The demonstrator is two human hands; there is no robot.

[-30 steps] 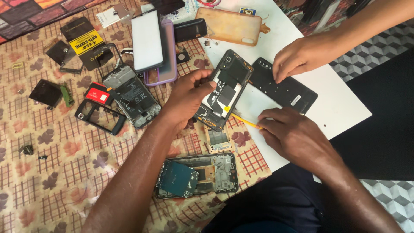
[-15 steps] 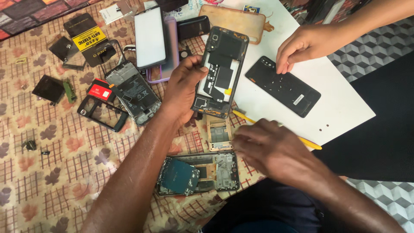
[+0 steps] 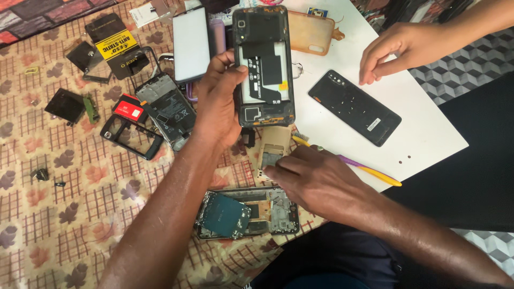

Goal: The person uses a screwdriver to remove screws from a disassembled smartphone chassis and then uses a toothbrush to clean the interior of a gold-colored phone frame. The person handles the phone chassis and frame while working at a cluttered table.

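Your left hand is clamped on the opened phone, held upright above the white bench with its long axis pointing away from you and its camera end up, while your right hand, fingers curled and partly hiding it, presses a small tan flat part.

A big cloth covers the ground — tan, with brown leaves and red-brown criss-cross lines. On the right lies a flat white board. Past it the floor has grey and white zigzag tiles (a dark mat sits nearer). The light is bright and even.
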